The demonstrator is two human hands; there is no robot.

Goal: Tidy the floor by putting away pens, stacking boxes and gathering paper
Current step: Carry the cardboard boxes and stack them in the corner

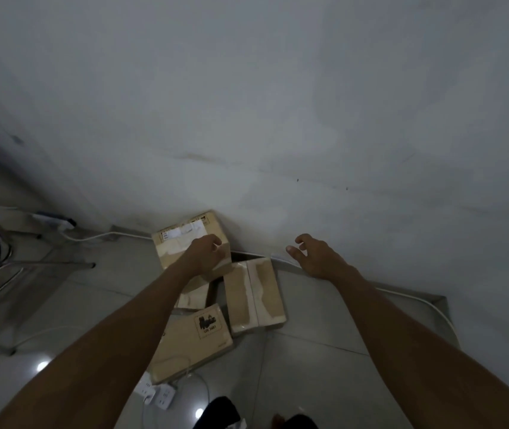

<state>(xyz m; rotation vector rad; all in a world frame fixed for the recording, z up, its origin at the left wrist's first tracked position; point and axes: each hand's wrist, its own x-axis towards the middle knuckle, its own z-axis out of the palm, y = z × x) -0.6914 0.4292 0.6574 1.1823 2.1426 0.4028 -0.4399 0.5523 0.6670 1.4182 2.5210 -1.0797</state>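
Cardboard boxes, three, grouped on the tiled floor [308, 366] at the foot of a pale wall [278, 103].

1. Labelled box [182, 246]: brown, white shipping label on top, farthest from the viewer, its back edge against the wall. It sits higher than the others; what lies beneath it is hidden by the forearm.
2. Taped box [254, 294]: long and narrow, clear tape down its middle, flat on the floor just right of the labelled box, one short end near the wall.
3. Printed box [194, 339]: nearest the viewer, black mark reading "UN 3481" on its top, lying at an angle, its right corner close to the taped box.

Left hand [208, 253]: on the labelled box, fingers curled down over its top near the right edge, gripping it.
Right hand [315, 255]: in the air in front of the wall, to the right of the taped box, apart from every box, fingers spread and loosely bent, holding nothing.

Surroundings: white power strip [154, 394] on the floor just below the printed box, with a thin cable [206, 388] looping beside it. White cord [107, 235] running along the wall base to the left of the boxes. Metal frame [30, 267] with thin legs, far left. Grey skirting [407, 294] along the wall base, right.
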